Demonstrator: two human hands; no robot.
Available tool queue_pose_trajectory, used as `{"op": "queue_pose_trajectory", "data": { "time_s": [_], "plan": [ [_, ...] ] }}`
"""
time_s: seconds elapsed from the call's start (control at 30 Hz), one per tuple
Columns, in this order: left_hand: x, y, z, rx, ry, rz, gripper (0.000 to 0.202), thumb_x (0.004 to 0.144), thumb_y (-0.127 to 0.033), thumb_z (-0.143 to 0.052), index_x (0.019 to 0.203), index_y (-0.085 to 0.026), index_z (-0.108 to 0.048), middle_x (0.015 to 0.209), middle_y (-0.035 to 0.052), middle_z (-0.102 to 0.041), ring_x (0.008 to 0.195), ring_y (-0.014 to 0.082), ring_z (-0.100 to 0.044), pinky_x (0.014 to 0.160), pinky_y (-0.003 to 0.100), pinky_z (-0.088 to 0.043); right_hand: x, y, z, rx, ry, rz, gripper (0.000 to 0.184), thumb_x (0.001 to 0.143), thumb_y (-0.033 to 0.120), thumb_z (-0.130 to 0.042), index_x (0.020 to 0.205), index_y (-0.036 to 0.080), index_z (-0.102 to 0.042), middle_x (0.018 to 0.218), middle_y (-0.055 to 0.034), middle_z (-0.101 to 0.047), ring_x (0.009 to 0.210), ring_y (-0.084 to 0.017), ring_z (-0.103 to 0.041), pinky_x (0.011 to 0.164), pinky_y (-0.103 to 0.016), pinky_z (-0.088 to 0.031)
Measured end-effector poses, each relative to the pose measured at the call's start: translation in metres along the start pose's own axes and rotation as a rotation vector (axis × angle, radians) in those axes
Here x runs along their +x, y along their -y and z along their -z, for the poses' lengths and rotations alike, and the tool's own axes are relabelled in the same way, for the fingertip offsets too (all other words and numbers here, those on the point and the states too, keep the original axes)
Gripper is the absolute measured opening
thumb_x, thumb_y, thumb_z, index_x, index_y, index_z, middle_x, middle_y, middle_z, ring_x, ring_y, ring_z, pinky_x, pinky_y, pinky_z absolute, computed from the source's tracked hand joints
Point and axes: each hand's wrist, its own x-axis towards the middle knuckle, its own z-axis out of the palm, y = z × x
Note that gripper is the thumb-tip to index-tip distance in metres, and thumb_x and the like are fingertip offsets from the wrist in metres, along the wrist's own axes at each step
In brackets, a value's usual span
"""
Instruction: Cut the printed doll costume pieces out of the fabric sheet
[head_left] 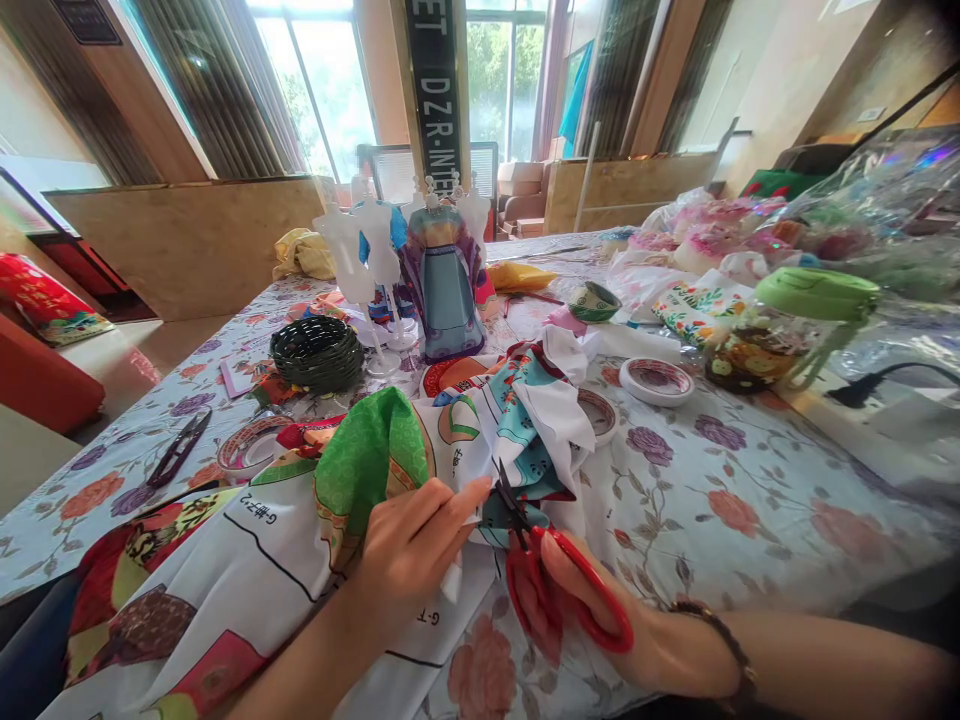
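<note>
My right hand (600, 600) is closed around the red handles of a pair of scissors (520, 520). Their dark blades stand slightly apart and point away from me, against the printed fabric. My left hand (420, 535) pinches the printed fabric (277, 570) just left of the blades. This cloth is white with coloured pattern pieces, black outlines and lettering, and it spreads toward the lower left. A green printed part (367, 440) bulges up beyond my left hand. Turquoise and white folds (536, 420) bunch up past the scissor tips.
Tape rolls (656, 382), a dark woven basket (316, 355) and thread snips (180, 447) lie around the cloth on a flowered tablecloth (720, 520). Farther back are small white mannequins (349, 250), one in a blue-purple dress (446, 290). A green-lidded jar (787, 330) stands at right.
</note>
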Motion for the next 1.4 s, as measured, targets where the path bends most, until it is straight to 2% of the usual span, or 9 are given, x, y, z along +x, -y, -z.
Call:
{"op": "queue_pose_trajectory", "data": {
  "time_s": [0.17,0.37,0.63,0.8,0.97,1.07,1.13,1.27,1.4],
  "plan": [
    [0.003,-0.002,0.000,0.032,-0.031,-0.027,0.031,0.094,-0.012,-0.048,0.124,-0.020,-0.055,0.075,-0.0019,-0.063,0.060,0.0075,-0.055,0.055,0.019,-0.043,0.003,0.002,-0.001,0.033,-0.010,0.004,0.066,0.087,0.072,-0.028,0.050,0.020,-0.042,0.045,-0.0014,-0.045,0.042,-0.011,-0.037,0.044,-0.027,-0.027],
    [0.007,-0.004,0.002,0.060,-0.082,-0.051,0.028,0.093,-0.012,-0.052,0.120,-0.018,-0.057,0.073,-0.0017,-0.064,0.059,0.0078,-0.054,0.056,0.020,-0.043,0.000,0.002,0.001,0.053,0.024,0.020,0.062,0.088,0.072,-0.029,0.058,0.020,-0.046,0.053,-0.0017,-0.048,0.047,-0.012,-0.041,0.048,-0.027,-0.030],
    [0.010,-0.005,0.004,0.055,-0.075,-0.053,0.027,0.093,-0.010,-0.049,0.118,-0.018,-0.057,0.073,-0.0019,-0.065,0.057,0.0077,-0.054,0.054,0.021,-0.043,0.002,0.011,-0.005,0.120,-0.032,0.018,0.068,0.078,0.079,-0.036,0.043,0.021,-0.039,0.039,-0.0003,-0.040,0.038,-0.010,-0.037,0.044,-0.026,-0.029],
    [0.006,-0.003,0.002,0.057,-0.065,-0.046,0.029,0.094,-0.012,-0.051,0.121,-0.018,-0.058,0.077,-0.0009,-0.066,0.062,0.0081,-0.057,0.057,0.020,-0.044,0.004,0.001,-0.006,0.189,-0.079,-0.084,0.071,0.077,0.081,-0.036,0.041,0.020,-0.042,0.035,0.0007,-0.039,0.031,-0.008,-0.035,0.036,-0.024,-0.024],
    [0.012,-0.006,0.003,0.093,-0.110,-0.008,0.019,0.094,-0.015,-0.051,0.109,-0.017,-0.062,0.076,-0.0010,-0.065,0.062,0.0064,-0.058,0.060,0.017,-0.045,0.008,-0.007,-0.006,0.249,-0.041,-0.073,0.072,0.080,0.078,-0.039,0.037,0.019,-0.039,0.030,0.0017,-0.035,0.029,-0.006,-0.032,0.034,-0.023,-0.022],
    [0.017,-0.007,0.002,0.136,-0.160,0.001,0.013,0.093,-0.017,-0.053,0.099,-0.017,-0.065,0.073,-0.0026,-0.063,0.060,0.0046,-0.057,0.056,0.015,-0.044,0.009,-0.006,-0.007,0.254,-0.054,-0.095,0.071,0.081,0.077,-0.039,0.040,0.019,-0.040,0.030,0.0023,-0.035,0.028,-0.006,-0.032,0.033,-0.021,-0.021],
    [0.019,-0.005,0.001,0.152,-0.171,0.019,0.013,0.093,-0.020,-0.054,0.098,-0.018,-0.066,0.069,-0.0037,-0.061,0.057,0.0040,-0.056,0.053,0.015,-0.042,0.009,-0.003,-0.008,0.250,-0.073,-0.112,0.071,0.077,0.080,-0.040,0.040,0.019,-0.039,0.030,0.0029,-0.035,0.028,-0.005,-0.031,0.032,-0.021,-0.020],
    [0.018,-0.003,0.000,0.146,-0.135,0.085,0.018,0.094,-0.026,-0.053,0.102,-0.020,-0.068,0.067,-0.0038,-0.058,0.055,0.0044,-0.057,0.052,0.016,-0.042,0.010,0.003,-0.008,0.236,-0.058,-0.123,0.069,0.070,0.083,-0.046,0.044,0.019,-0.041,0.033,0.0034,-0.038,0.029,-0.006,-0.034,0.032,-0.020,-0.023],
    [0.019,-0.004,0.003,0.068,-0.135,0.150,0.016,0.093,-0.021,-0.053,0.099,-0.020,-0.068,0.068,-0.0037,-0.059,0.055,0.0046,-0.058,0.053,0.015,-0.043,0.008,0.009,-0.007,0.232,0.016,-0.117,0.065,0.073,0.081,-0.046,0.053,0.019,-0.045,0.044,0.0031,-0.044,0.038,-0.008,-0.041,0.040,-0.021,-0.034]
  ]
}}
